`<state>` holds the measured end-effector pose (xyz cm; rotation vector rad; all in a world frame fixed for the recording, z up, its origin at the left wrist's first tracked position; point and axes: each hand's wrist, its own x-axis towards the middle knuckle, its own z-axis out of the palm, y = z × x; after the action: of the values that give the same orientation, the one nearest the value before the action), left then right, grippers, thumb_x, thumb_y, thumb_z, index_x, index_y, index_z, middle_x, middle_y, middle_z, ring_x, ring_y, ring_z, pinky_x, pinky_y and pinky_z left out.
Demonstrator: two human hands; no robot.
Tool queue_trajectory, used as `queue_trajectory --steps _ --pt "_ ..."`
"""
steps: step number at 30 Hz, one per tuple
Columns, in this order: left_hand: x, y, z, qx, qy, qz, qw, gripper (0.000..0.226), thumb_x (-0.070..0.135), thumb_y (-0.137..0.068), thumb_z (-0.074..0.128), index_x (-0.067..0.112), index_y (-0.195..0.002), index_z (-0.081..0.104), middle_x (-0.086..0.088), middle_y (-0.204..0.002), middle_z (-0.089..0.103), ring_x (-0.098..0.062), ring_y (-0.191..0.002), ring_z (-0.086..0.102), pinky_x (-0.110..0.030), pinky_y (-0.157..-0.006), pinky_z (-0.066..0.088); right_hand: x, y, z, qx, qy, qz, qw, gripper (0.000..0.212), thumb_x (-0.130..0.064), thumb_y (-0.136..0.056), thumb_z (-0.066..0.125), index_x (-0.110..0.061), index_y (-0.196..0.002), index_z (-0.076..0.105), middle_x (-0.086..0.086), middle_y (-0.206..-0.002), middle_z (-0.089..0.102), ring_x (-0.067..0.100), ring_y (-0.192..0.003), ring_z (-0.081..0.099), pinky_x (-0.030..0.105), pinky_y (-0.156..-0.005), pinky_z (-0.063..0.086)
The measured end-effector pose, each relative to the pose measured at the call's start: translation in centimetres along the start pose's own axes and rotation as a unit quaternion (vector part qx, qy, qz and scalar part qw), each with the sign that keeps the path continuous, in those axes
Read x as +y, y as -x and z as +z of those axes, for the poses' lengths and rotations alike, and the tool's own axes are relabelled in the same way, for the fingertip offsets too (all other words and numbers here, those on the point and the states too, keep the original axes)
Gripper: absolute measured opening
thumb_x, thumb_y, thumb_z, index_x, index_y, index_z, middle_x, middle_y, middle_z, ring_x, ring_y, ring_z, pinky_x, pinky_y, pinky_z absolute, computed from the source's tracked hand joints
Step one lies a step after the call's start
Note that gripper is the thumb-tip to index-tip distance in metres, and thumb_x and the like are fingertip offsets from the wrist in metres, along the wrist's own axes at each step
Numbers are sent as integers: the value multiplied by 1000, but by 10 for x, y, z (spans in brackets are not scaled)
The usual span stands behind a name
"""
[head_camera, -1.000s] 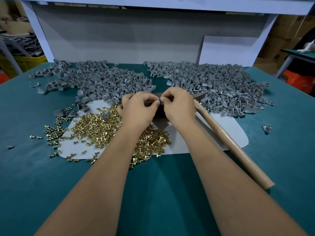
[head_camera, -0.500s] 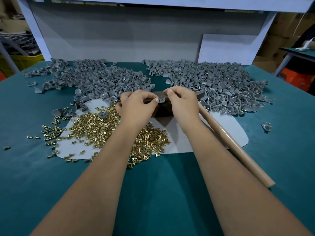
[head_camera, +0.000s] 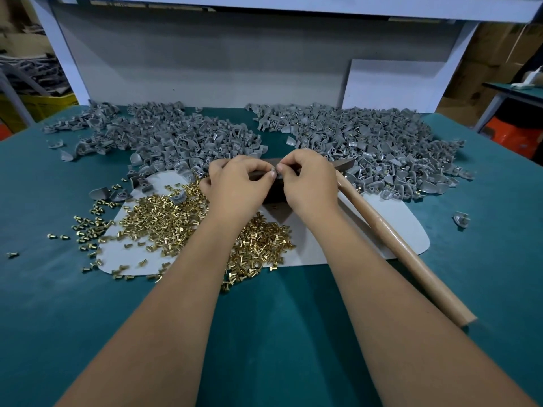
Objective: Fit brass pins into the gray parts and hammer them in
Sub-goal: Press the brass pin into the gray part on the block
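Both hands, the left hand and right hand, pinch one small gray part between fingertips, seemingly seating a pin, while the hammer lies unused beside the right, heaps apparently remaining.

Teal table in front, grey back panel with white frame, white board leaning on right. Yellow crate and grey clutter far left. Cardboard boxes, second teal table, orange bin far right. Dim, even light
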<state>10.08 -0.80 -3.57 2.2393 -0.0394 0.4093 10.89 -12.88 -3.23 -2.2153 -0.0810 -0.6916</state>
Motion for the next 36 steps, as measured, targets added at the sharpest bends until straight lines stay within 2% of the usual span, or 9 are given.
queue_trajectory --steps 3,6,9,16,21,26,30,36 --pt "0 0 1 5 0 -1 1000 16 44 -90 64 49 -76 59 25 -112 56 -18 -126 29 -36 -90 15 -1 4 4 21 21 -27 999 12 -13 -87 63 -15 -75 65 -6 -80 58 13 -79 53 28 -68 38" --pt "0 0 2 13 -4 -3 1000 13 44 -90 64 48 -78 62 23 -116 59 -20 -126 31 -39 -92 18 0 6 5 32 40 -51 997 13 -12 -87 62 -12 -75 64 -5 -79 57 13 -78 50 25 -65 30" --pt "1 1 3 21 -8 -10 1000 12 45 -90 64 48 -78 62 25 -114 60 -19 -125 33 -38 -87 17 1 6 4 40 52 -75 995 13 -9 -86 61 -9 -74 63 -3 -78 58 14 -79 49 23 -63 26" --pt "3 3 2 18 -1 -15 1000 11 45 -90 64 47 -80 63 22 -118 61 -19 -125 32 -38 -87 18 -2 7 4 38 75 -107 991 11 -4 -84 61 -4 -73 62 4 -79 58 21 -82 51 29 -71 37" --pt "5 4 1 18 0 -20 1000 17 44 -91 64 48 -75 59 21 -119 61 -20 -127 31 -37 -88 17 -4 8 2 38 73 -121 989 12 -3 -85 60 -1 -73 63 7 -78 59 24 -82 51 34 -73 40" --pt "6 4 0 14 3 -20 1000 23 44 -91 64 50 -70 56 22 -117 60 -19 -127 30 -36 -87 15 -1 8 3 30 45 -94 994 12 -5 -86 60 -3 -77 66 4 -81 61 20 -84 51 30 -75 39" --pt "3 4 -1 5 15 -10 1000 24 44 -91 64 50 -69 57 23 -115 59 -19 -127 30 -38 -90 17 2 8 -1 15 -52 -35 998 14 -9 -89 59 -8 -79 68 -4 -79 58 11 -83 51 22 -72 36" --pt "2 1 -2 -12 36 -15 999 25 42 -92 64 50 -69 57 25 -113 55 -16 -129 28 -38 -93 15 1 6 -1 9 -124 9 992 24 -14 -94 53 -2 -79 67 4 -82 61 14 -80 54 33 -76 43"
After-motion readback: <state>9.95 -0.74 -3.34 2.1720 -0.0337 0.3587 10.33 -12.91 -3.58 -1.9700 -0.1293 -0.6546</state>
